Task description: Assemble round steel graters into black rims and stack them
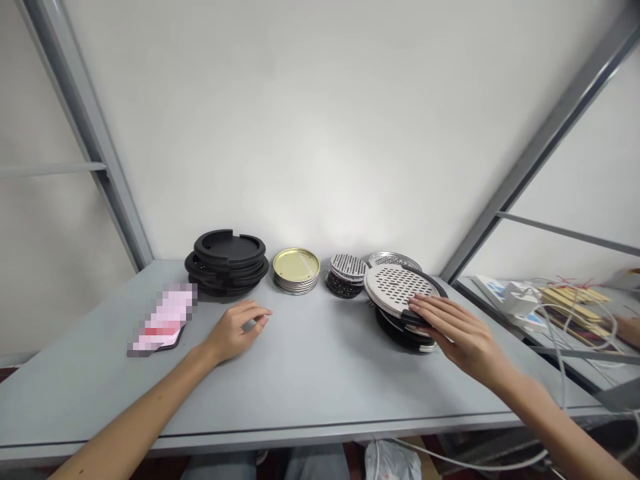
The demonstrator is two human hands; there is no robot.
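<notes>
My left hand (239,331) rests on the grey table with its fingers loosely bent, thumb and fingertips apart, holding nothing. At the right, my right hand (463,333) grips the near right edge of a round perforated disc (397,287) with a black rim, fingers on top; the thumb is mostly hidden. That disc sits tilted on top of a stack of black-rimmed round parts (405,333). Left of it is a short pile of smaller slotted discs (349,267). Beyond my left hand are a stack of gold-coloured round lids (296,265) and a stack of black plastic rings (227,260).
A phone (167,317), blurred out, lies on the left of the table (310,380). Another metal perforated disc (393,259) is behind the right stack. Past the metal frame on the right are white cables, a power strip (500,293) and another person's hand (627,330).
</notes>
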